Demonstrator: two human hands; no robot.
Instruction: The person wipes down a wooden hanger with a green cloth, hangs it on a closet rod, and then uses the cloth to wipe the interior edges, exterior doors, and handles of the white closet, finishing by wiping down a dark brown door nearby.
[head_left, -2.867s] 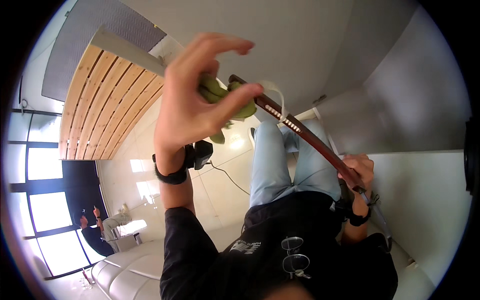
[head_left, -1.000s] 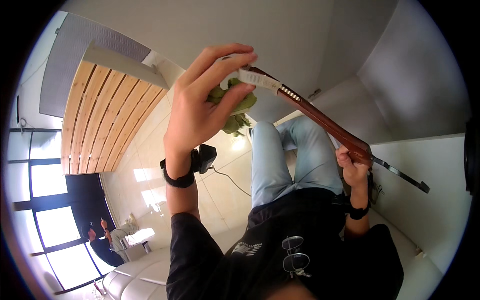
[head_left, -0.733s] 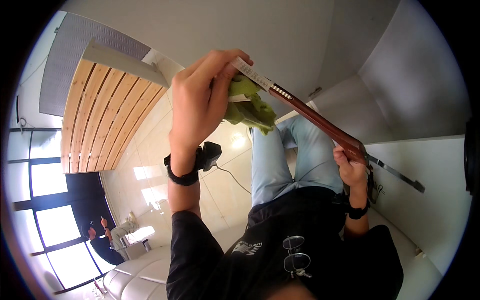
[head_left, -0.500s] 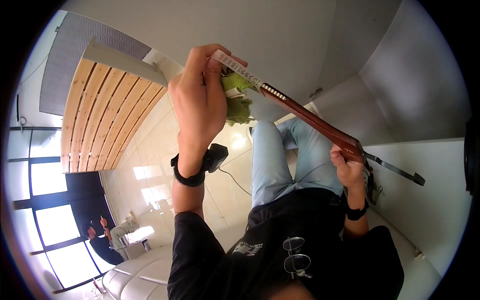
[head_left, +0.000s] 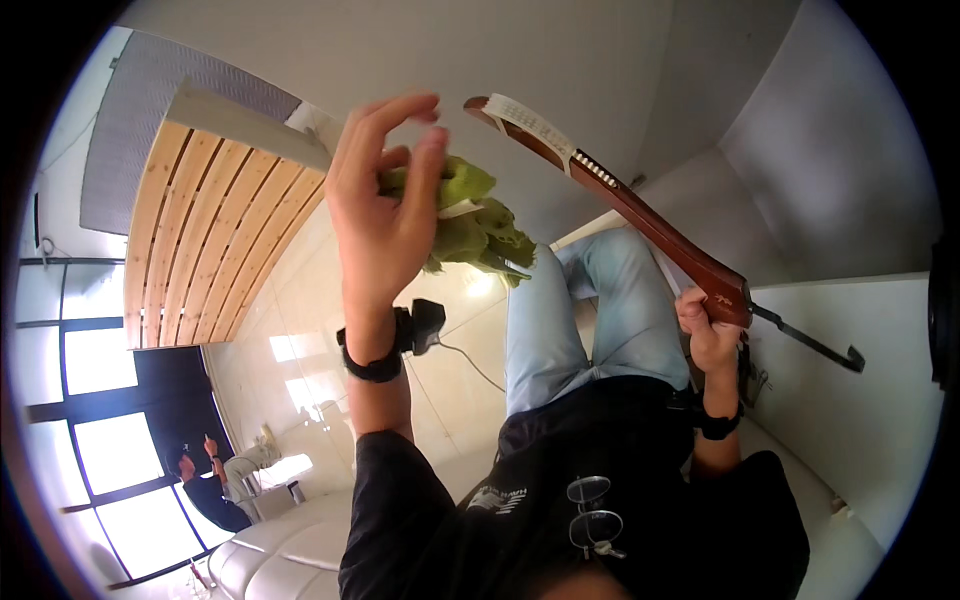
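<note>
In my right hand (head_left: pixel 708 334) is the lower end of a long, curved, brown wooden piece (head_left: pixel 660 228), its kind unclear. A white textured strip (head_left: pixel 528 120) and a row of small white ridges (head_left: pixel 595 170) run along its upper part. A thin dark metal hook (head_left: pixel 805 335) sticks out past my grip. My left hand (head_left: pixel 385 205) holds a crumpled green cloth (head_left: pixel 485 230) against its palm, and the cloth hangs down. Thumb and index finger are raised and spread, apart from the piece's upper tip. The other left fingers are partly hidden.
A slatted wooden bench (head_left: pixel 215 230) stands at the far left. Grey-white panels (head_left: pixel 840 390) rise on the right and ahead. Another person (head_left: pixel 215 490) is by the windows at lower left, near a pale padded seat (head_left: pixel 290 550). A cable (head_left: pixel 470 360) hangs from my left wrist device.
My left hand has let go of the piece's upper end and moved slightly left, keeping the cloth. The piece's tip now shows, and my right hand has shifted a little right.
</note>
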